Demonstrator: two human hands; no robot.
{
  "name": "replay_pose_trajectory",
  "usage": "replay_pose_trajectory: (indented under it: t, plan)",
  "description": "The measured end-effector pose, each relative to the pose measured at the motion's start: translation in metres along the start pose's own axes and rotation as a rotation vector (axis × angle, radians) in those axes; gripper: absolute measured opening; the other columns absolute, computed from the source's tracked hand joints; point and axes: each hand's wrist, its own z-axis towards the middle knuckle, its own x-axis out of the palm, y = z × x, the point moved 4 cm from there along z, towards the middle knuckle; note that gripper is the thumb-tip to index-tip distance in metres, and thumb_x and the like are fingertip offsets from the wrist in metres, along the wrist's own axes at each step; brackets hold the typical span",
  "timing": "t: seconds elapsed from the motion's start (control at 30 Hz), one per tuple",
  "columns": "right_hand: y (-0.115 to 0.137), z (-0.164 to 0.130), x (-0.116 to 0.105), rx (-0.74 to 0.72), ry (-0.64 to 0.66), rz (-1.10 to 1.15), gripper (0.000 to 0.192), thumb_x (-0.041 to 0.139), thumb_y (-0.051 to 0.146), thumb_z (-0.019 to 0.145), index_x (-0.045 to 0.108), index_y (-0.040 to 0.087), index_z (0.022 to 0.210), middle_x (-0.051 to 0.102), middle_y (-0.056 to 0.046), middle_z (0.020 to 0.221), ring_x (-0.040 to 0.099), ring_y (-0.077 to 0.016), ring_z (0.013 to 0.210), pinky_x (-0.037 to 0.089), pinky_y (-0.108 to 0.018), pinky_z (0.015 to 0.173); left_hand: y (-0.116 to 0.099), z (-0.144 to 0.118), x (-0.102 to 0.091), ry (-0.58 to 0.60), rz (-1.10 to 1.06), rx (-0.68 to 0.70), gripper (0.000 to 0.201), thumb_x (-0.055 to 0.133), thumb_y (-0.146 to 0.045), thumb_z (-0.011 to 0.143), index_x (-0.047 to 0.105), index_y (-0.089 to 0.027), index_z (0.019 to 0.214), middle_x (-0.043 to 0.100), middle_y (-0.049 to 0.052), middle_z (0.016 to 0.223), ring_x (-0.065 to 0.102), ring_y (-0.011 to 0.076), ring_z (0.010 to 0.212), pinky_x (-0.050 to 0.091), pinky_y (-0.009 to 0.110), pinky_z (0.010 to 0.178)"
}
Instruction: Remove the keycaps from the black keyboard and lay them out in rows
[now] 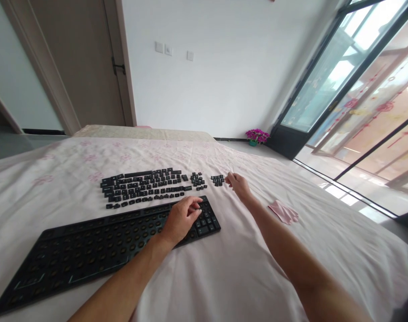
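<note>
A black keyboard [99,243] lies slantwise on the bed. Most of its positions are bare, with round sockets showing, while keycaps sit in the number pad at its right end. My left hand [182,219] rests over that end, its fingers bent and apart from the thumb, and covers part of the keys. Beyond the keyboard, loose black keycaps [146,183] are spread in rows. A small cluster of keycaps [218,180] lies farther right. Beside that cluster is my right hand [235,182], its fingertips pinched together; whatever is between them is too small to make out.
A pink cloth [284,211] lies on the pale bedsheet [237,268] right of my right forearm. Another group of loose keycaps [197,180] sits between the rows and the small cluster. Purple flowers [256,135] stand on the floor near the glass door [319,67].
</note>
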Motion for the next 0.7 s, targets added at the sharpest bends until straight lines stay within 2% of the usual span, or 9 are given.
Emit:
replay_pose_trajectory:
  t: [0.07,0.17,0.27,0.37,0.43,0.53,0.7]
  plan:
    - [0.023,-0.015,-0.003,-0.111,0.069,0.061,0.053,0.031,0.052,0.096,0.067,0.017,0.079,0.068,-0.005,0.081,0.06,-0.0157,0.072,0.046,-0.026,0.067,-0.001,0.0,-0.001,-0.014,0.026,0.013,0.029,0.06,-0.01,0.079,0.066,-0.021,0.106,0.066,0.001,0.091,0.062,0.0125,0.074,0.05,0.026,0.073]
    - [0.06,-0.048,-0.005,-0.306,0.189,0.073,0.048,0.036,0.051,0.096,0.067,0.019,0.077,0.065,-0.003,0.082,0.058,-0.0151,0.078,0.045,-0.026,0.074,-0.001,-0.001,-0.001,0.0,0.079,0.013,0.029,0.061,-0.01,0.078,0.067,-0.021,0.105,0.067,0.001,0.092,0.062,0.0132,0.075,0.05,0.027,0.074]
    - [0.08,-0.079,-0.002,-0.299,0.284,0.199,0.044,0.037,0.049,0.097,0.067,0.019,0.084,0.058,-0.001,0.075,0.053,-0.0117,0.064,0.043,-0.024,0.059,-0.003,-0.002,0.0,0.051,0.123,0.016,0.029,0.062,-0.011,0.077,0.068,-0.022,0.103,0.067,0.001,0.093,0.062,0.0141,0.076,0.049,0.028,0.074]
    - [0.082,-0.099,0.009,-0.214,0.4,0.361,0.031,0.05,0.045,0.091,0.064,0.018,0.091,0.058,-0.001,0.078,0.053,-0.0108,0.059,0.041,-0.022,0.048,-0.005,-0.002,0.001,0.083,0.153,0.03,0.029,0.063,-0.01,0.076,0.068,-0.022,0.102,0.068,0.001,0.094,0.062,0.0149,0.078,0.049,0.027,0.073]
    - [0.079,-0.105,0.016,-0.166,0.458,0.415,0.023,0.058,0.04,0.087,0.062,0.018,0.092,0.058,0.0,0.076,0.055,-0.0117,0.061,0.045,-0.022,0.05,-0.005,-0.003,0.001,0.086,0.162,0.033,0.029,0.063,-0.011,0.077,0.068,-0.023,0.103,0.068,0.001,0.094,0.062,0.0152,0.079,0.049,0.027,0.074]
    - [0.074,-0.106,0.023,-0.147,0.478,0.434,0.016,0.061,0.033,0.084,0.059,0.019,0.089,0.055,0.002,0.068,0.055,-0.0117,0.061,0.05,-0.024,0.057,-0.005,-0.003,0.001,0.088,0.171,0.025,0.03,0.063,-0.011,0.077,0.067,-0.023,0.104,0.068,0.001,0.095,0.063,0.0154,0.08,0.049,0.027,0.074]
    - [0.07,-0.105,0.03,-0.176,0.49,0.4,0.016,0.059,0.035,0.086,0.058,0.019,0.085,0.056,0.002,0.069,0.057,-0.0125,0.064,0.051,-0.025,0.06,-0.004,-0.002,0.002,0.114,0.215,0.033,0.028,0.065,-0.012,0.077,0.069,-0.023,0.103,0.068,0.002,0.097,0.063,0.0158,0.08,0.049,0.027,0.075]
